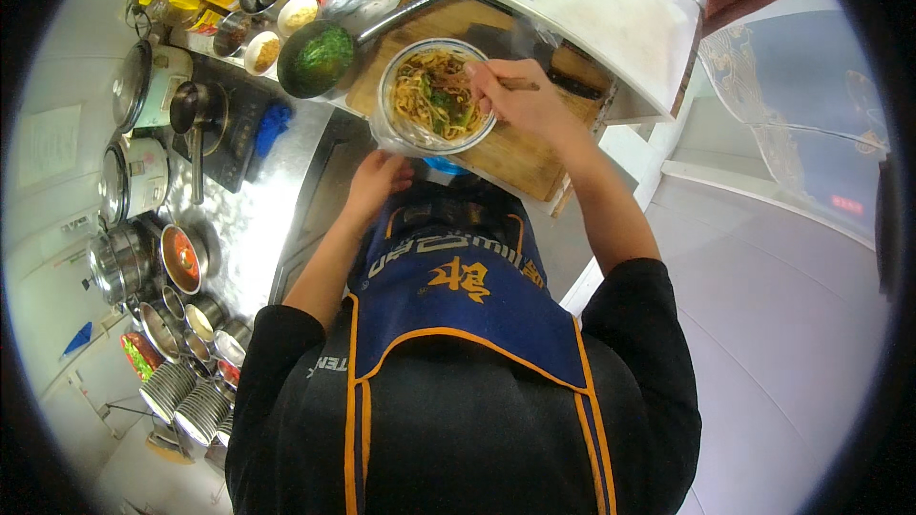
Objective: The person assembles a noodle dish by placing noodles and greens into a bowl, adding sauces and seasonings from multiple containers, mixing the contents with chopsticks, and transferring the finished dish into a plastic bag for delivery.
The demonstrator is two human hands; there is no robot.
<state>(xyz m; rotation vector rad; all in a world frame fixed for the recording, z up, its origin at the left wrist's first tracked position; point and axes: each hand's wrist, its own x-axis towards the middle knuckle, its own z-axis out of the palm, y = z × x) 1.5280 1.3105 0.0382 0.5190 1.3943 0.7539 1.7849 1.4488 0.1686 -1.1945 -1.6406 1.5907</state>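
A large bowl with a dark blue rim (pixel 387 84) holds noodles with greens (pixel 434 96) and stands at the front of a wooden cutting board (pixel 527 157). Clear plastic film or a bag (pixel 401 137) lies around the bowl's near left side. Over the bowl's right part, my right hand (pixel 519 94) grips brown chopsticks (pixel 520 84); their tips are hard to make out in the food. Just below the bowl's near left edge is my left hand (pixel 383 179), fingers loosely curled beside the plastic; whether it grips the film is unclear.
A long-handled pan (pixel 317 59) with greens sits left of the bowl, near small bowls of seasoning (pixel 262 54). Jars line the back left. Farther left are an induction cooker (pixel 232 150) with a small pot, rice cookers, metal pots and stacked bowls (pixel 202 411). A white shelf (pixel 608 7) overhangs the board.
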